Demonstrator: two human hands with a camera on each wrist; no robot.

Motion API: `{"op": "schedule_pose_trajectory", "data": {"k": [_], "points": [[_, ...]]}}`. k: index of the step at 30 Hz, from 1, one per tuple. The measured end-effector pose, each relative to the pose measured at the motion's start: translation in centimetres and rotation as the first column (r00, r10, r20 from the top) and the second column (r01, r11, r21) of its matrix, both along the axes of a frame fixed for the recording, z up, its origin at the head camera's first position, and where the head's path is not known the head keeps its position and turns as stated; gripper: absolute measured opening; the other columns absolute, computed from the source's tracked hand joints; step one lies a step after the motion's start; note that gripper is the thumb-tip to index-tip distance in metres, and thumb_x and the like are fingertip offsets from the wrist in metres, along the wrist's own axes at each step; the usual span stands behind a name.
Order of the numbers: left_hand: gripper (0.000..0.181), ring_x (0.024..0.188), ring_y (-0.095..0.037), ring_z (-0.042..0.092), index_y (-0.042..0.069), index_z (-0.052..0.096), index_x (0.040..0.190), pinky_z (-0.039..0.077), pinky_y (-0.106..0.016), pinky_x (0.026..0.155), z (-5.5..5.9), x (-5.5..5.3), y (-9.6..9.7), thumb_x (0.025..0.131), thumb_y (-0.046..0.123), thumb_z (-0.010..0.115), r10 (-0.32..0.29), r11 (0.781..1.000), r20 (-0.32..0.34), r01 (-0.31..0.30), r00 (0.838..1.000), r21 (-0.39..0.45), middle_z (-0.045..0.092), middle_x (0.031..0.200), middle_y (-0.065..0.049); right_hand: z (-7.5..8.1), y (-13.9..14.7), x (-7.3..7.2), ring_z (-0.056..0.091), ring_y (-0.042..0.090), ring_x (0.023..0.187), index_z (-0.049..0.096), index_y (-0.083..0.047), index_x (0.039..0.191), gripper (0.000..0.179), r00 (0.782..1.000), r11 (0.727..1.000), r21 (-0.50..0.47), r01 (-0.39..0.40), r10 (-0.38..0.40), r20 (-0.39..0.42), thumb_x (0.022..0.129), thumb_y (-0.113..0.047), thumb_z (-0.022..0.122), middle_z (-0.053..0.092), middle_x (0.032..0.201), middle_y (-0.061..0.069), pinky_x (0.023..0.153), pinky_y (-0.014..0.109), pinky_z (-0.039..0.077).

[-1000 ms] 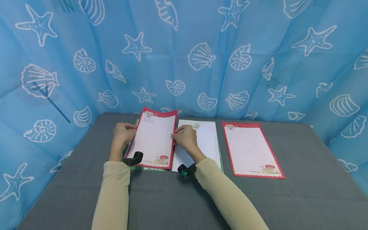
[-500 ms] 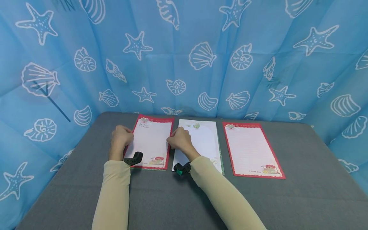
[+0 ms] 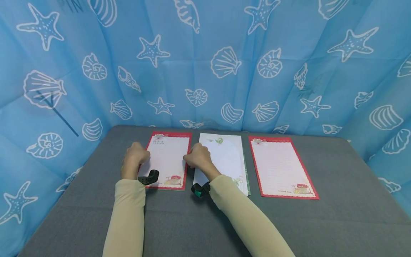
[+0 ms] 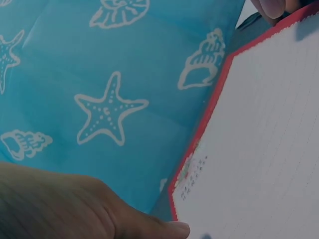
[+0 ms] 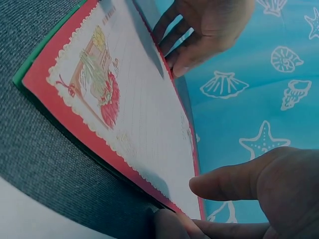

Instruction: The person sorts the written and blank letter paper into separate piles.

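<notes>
1. Head view: we find the red-bordered sheet at the left of the row on the grey table, directly between the left hand and the right hand. We judge this flanking to be the relation that matters most: one hand lies at each long edge, and neither looks clearly nearer.
2. From the left fingers the sheet lies to the right; from the right fingers, to the left.
3. Its long axis runs away from us, leaning slightly right at the far end. The lettered top faces the curtain; the red drawing sits at the near right corner.
4. In the right wrist view we see the right thumb over the paper, apart from the fingers, which meet the edge. The left fingers touch the opposite edge; we cannot tell whether they pinch it.
5. A green layer shows beneath the sheet.
</notes>
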State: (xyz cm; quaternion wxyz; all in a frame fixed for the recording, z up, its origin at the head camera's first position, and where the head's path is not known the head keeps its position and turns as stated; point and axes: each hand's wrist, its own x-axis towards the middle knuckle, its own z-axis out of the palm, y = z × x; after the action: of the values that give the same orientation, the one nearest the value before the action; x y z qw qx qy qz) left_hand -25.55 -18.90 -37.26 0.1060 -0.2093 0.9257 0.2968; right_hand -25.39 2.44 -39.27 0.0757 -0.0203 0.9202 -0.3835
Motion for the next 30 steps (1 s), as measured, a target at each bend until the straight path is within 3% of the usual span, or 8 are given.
{"op": "schedule_pose_trajectory", "data": {"k": [14,21,27,30], "points": [[0.051,0.122,-0.053,0.047,-0.013,0.042,0.14,0.039,-0.067,0.101,0.1,0.0,0.1,0.097,0.012,0.052,0.005,1.0,0.001,-0.005,1.0,0.014,0.049,0.136,-0.035,0.3,-0.1,0.2,0.051,0.012,0.041,0.048,-0.014,0.044,0.048,1.0,1.0,0.011,0.014,-0.014,-0.002,0.087,-0.013,0.069,0.055,0.043,0.001,0.041,0.027,0.037],[0.046,0.121,-0.051,0.048,-0.012,0.047,0.136,0.04,-0.066,0.101,0.2,-0.1,0.2,0.097,0.012,0.053,0.026,1.0,-0.02,-0.026,0.999,0.014,0.051,0.133,-0.033,0.7,0.5,0.7,0.047,0.011,0.04,0.057,-0.012,0.048,0.042,0.999,0.999,-0.05,0.003,-0.005,-0.039,0.088,-0.013,0.069,0.057,0.044,0.0,0.04,0.026,0.031],[0.032,0.111,-0.046,0.054,-0.009,0.057,0.118,0.043,-0.061,0.096,0.3,0.0,0.6,0.095,0.012,0.054,0.005,1.0,-0.117,-0.005,0.993,0.001,0.058,0.118,-0.028,0.8,1.9,1.0,0.042,0.009,0.045,0.071,-0.004,0.072,0.021,0.996,0.997,-0.077,-0.007,0.0,-0.093,0.089,-0.017,0.07,0.052,0.049,-0.004,0.045,0.026,0.031],[0.035,0.112,-0.044,0.056,-0.007,0.06,0.123,0.045,-0.059,0.094,0.5,-0.1,1.0,0.095,0.014,0.055,-0.04,0.999,-0.173,0.041,0.984,0.004,0.059,0.122,-0.028,0.9,2.8,1.2,0.047,0.011,0.052,0.076,0.0,0.094,0.02,0.992,0.998,-0.07,0.002,-0.011,-0.126,0.09,-0.02,0.071,0.059,0.061,-0.001,0.05,0.028,0.039]]}}
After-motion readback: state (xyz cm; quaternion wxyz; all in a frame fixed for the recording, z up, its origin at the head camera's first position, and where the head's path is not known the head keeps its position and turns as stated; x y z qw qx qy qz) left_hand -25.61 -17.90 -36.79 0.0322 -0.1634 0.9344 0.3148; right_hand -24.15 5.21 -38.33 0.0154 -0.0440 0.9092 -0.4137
